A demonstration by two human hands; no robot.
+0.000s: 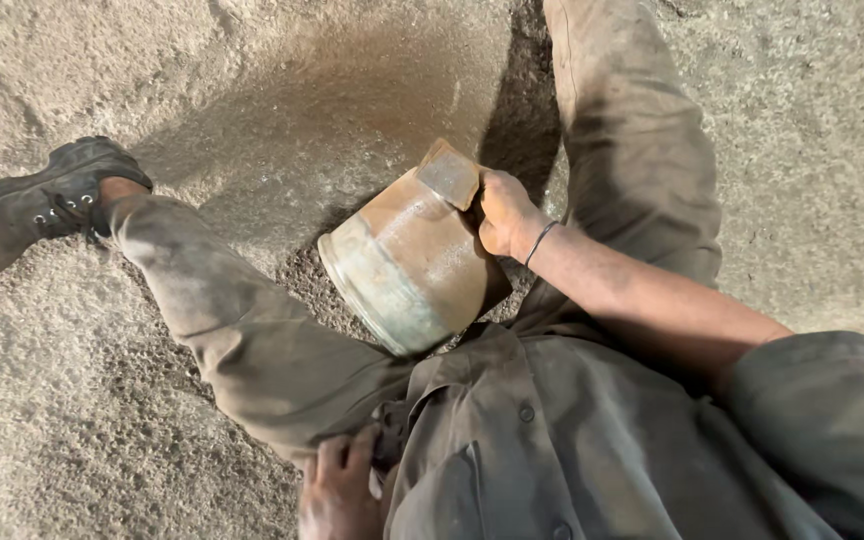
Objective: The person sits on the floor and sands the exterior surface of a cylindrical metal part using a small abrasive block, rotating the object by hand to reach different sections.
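Observation:
My right hand grips a rusty round metal pot by its flat square end piece. The pot is tilted on its side between my legs, with its open rim turned toward the lower left, just above the sandy ground. A thin dark band sits on that wrist. My left hand rests at my waist at the bottom edge of the view, fingers curled against my clothing. Whether it holds anything is hidden.
Coarse brown sand covers the ground all around, and a smoother, darker mound rises ahead. My left leg stretches to the left and ends in a dusty black boot. My right leg runs up the right side.

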